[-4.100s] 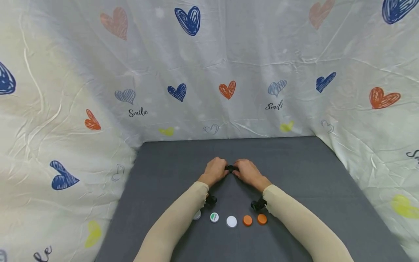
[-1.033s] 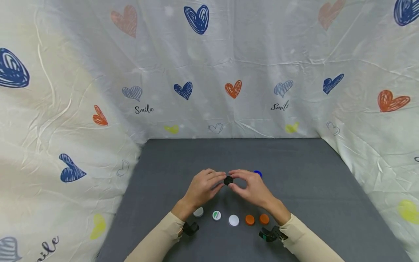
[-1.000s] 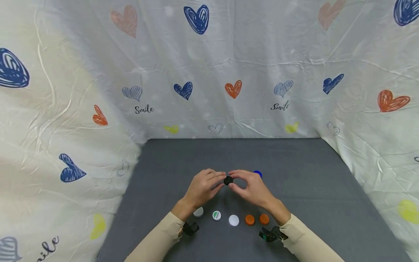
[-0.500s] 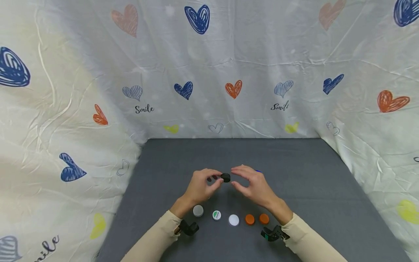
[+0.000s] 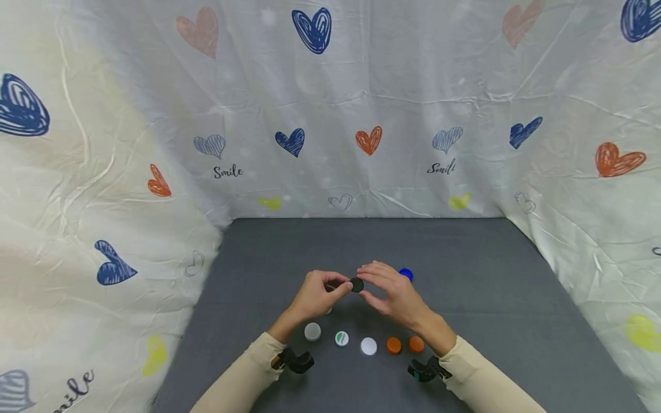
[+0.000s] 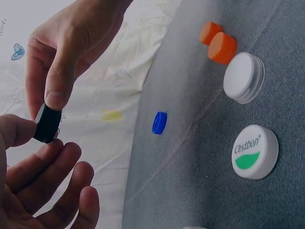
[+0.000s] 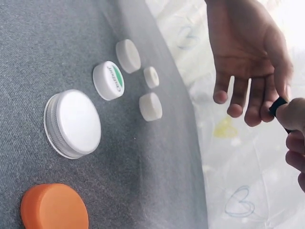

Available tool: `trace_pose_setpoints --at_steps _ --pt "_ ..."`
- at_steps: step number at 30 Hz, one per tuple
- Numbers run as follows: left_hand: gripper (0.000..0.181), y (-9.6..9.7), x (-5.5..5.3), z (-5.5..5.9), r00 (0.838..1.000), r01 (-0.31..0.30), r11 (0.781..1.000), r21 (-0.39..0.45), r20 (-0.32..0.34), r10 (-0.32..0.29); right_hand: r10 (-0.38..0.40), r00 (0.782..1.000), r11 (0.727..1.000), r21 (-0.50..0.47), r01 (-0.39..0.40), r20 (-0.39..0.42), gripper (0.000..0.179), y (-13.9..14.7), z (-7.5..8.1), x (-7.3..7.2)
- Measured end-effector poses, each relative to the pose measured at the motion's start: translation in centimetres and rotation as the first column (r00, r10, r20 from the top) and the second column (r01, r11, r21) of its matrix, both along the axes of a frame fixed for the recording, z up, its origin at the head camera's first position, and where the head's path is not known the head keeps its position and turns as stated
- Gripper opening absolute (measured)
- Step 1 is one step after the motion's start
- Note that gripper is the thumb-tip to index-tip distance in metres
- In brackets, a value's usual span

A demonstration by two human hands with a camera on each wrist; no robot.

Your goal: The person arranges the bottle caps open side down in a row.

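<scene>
A small round black bottle cap (image 5: 357, 285) is held up between both hands above the table. My left hand (image 5: 314, 295) pinches its left side with thumb and forefinger, the other fingers spread loosely in the left wrist view. From the other side my right hand (image 5: 396, 293) has its thumb and fingers on the cap (image 6: 47, 124), thumb pressed to the edge. In the right wrist view the cap (image 7: 278, 106) is partly covered by the right thumb. A blue cap (image 5: 406, 274) lies on the table just behind the right hand.
On the grey table (image 5: 465, 252), nearer the body, stands a row: a greyish-white cap (image 5: 312, 331), a white cap with green print (image 5: 342, 339), a wide white cap (image 5: 369, 346) and two orange caps (image 5: 394, 346). Smaller white caps (image 7: 150, 107) sit beyond, mostly hidden under the left hand from above.
From far forward, both hands have drawn nearer the body, uncovering the blue cap. Half a second ago the right hand was off the black cap; now it is back on it, the cap turned.
</scene>
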State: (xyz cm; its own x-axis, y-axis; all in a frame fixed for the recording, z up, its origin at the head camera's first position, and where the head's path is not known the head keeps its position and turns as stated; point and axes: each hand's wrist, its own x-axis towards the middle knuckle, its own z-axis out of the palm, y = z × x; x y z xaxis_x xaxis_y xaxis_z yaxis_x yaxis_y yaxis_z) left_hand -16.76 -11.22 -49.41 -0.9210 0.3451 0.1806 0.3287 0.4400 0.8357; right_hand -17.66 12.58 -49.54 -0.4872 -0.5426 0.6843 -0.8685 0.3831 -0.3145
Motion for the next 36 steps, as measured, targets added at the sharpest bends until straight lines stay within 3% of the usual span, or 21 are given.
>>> trace_pose_setpoints --at_steps 3,6,8,10,13,15,17,20,24,30,36 --pt "0.02 -0.1 0.1 0.0 0.999 0.006 1.0 0.004 -0.047 -0.006 -0.02 1.0 1.0 0.007 0.02 0.009 0.04 0.1 -0.1 0.0" --pt "0.022 -0.2 0.0 -0.2 0.979 0.005 1.0 -0.018 -0.203 -0.008 -0.038 0.999 0.999 0.002 0.038 0.018 0.039 0.4 -0.2 0.0" --pt "0.027 -0.2 -0.1 -0.4 0.943 -0.008 0.998 -0.055 -0.332 -0.011 -0.048 0.999 0.999 -0.005 0.049 0.022 0.039 0.5 -0.3 0.0" --pt "0.033 -0.1 -0.1 -0.6 0.897 -0.02 0.994 -0.106 -0.441 -0.029 -0.052 0.998 0.998 -0.015 0.053 0.021 0.039 0.7 -0.5 0.1" --pt "0.039 0.1 -0.2 -0.8 0.844 -0.03 0.983 -0.181 -0.532 -0.072 -0.051 0.998 0.998 -0.024 0.052 0.03 0.039 0.7 -0.8 0.2" --pt "0.04 0.3 -0.2 -0.9 0.823 -0.038 0.974 -0.221 -0.56 -0.095 -0.051 0.998 0.998 -0.024 0.052 0.041 0.039 0.6 -0.9 0.2" --pt "0.039 0.4 -0.3 -0.9 0.812 -0.053 0.965 -0.258 -0.573 -0.109 -0.059 0.997 0.998 -0.014 0.06 0.056 0.038 0.5 -1.1 0.2" --pt "0.036 0.5 -0.3 -0.8 0.81 -0.078 0.947 -0.311 -0.574 -0.122 -0.086 0.994 0.996 0.025 0.085 0.07 0.037 0.2 -1.4 0.1" --pt "0.031 0.5 -0.6 -1.2 0.824 -0.089 0.905 -0.417 -0.541 -0.169 -0.136 0.988 0.986 0.111 0.127 0.074 0.034 -0.2 -2.1 0.1" --pt "0.028 0.8 -0.8 -2.1 0.858 -0.093 0.815 -0.572 -0.461 -0.226 -0.196 0.972 0.961 0.22 0.165 0.129 0.032 -0.9 -3.4 0.2" --pt "0.02 1.1 -0.6 -3.3 0.898 -0.088 0.718 -0.69 -0.368 -0.243 -0.208 0.96 0.94 0.309 0.143 0.189 0.029 -1.6 -4.7 0.2"
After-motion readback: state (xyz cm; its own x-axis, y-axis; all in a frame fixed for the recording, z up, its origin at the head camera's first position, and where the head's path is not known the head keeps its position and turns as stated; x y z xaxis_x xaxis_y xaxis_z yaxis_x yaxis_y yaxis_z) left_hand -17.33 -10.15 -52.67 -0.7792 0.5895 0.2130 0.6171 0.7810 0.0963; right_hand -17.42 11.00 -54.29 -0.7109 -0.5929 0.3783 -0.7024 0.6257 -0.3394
